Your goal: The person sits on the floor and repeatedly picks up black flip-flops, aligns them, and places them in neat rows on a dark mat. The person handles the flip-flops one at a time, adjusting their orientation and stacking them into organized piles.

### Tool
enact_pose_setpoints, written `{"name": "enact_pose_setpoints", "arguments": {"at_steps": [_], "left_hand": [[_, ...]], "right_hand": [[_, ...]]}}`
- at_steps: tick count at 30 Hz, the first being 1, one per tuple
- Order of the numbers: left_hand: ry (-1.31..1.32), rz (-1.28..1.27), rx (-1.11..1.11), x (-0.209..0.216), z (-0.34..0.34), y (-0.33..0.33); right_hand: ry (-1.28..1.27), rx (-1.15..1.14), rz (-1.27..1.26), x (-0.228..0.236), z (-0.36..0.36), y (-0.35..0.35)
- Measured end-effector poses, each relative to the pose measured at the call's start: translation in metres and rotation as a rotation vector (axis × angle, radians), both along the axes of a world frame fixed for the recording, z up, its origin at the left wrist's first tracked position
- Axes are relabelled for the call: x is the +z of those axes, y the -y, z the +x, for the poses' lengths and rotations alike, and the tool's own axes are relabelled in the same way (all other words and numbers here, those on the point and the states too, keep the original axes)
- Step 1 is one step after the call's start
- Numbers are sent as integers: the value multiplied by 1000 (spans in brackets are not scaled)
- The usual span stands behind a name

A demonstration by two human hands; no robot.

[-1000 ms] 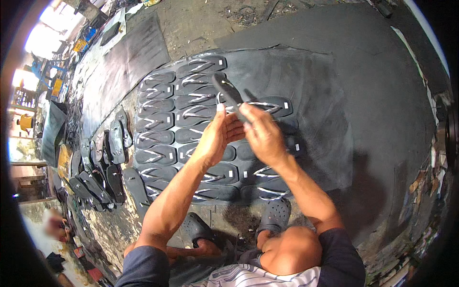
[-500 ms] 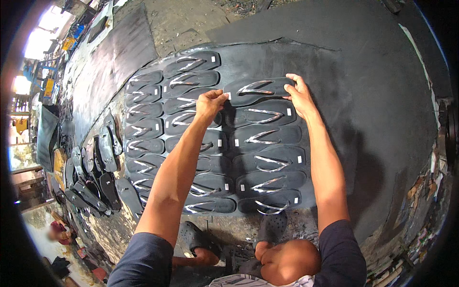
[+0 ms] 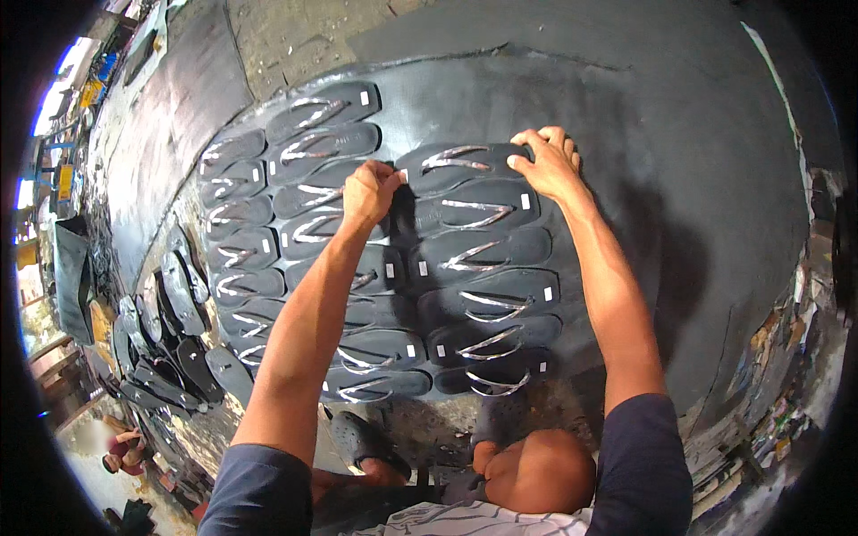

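Note:
A black flip-flop with a shiny silver-streaked strap is at the far end of the right-hand column of flip-flops, spanned by both my hands. My left hand is closed, its fingers pinching the end beside a small white label. At the opposite end, my right hand has its thumb on the near side and its fingers curled over the far edge. Just nearer lies another black flip-flop, its label toward the right. Whether the held flip-flop fully touches the sheet beneath, I cannot tell.
Several similar flip-flops lie in columns on a dark sheet. Loose black soles are heaped at the left. My shoe is by the near edge. A person in red is at the far lower left.
The view has shifted, so the rows appear further left. My right hand's fingers have curled more over the flip-flop's end. Both hands stay at its two ends.

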State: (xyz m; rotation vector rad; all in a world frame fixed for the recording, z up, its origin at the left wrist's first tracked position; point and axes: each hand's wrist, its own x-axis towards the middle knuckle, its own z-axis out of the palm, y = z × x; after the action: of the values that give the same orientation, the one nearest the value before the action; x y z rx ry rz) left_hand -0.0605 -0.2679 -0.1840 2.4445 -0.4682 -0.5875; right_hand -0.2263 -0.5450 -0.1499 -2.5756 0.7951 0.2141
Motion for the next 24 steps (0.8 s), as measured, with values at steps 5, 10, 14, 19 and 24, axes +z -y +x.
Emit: {"name": "enact_pose_setpoints", "arguments": {"at_steps": [5, 10, 14, 19, 24], "left_hand": [[15, 59, -21, 9, -7, -1], [163, -293, -457, 79, -15, -72], [632, 174, -188, 111, -7, -294], [220, 697, 738, 88, -68, -507], [-37, 206, 792, 80, -87, -575]], "right_hand": [[151, -25, -47, -6, 4, -9], [498, -160, 91, -40, -47, -15], [725, -373, 495, -68, -124, -55], [724, -412, 378, -41, -151, -57], [733, -174, 343, 26, -79, -136]]}}
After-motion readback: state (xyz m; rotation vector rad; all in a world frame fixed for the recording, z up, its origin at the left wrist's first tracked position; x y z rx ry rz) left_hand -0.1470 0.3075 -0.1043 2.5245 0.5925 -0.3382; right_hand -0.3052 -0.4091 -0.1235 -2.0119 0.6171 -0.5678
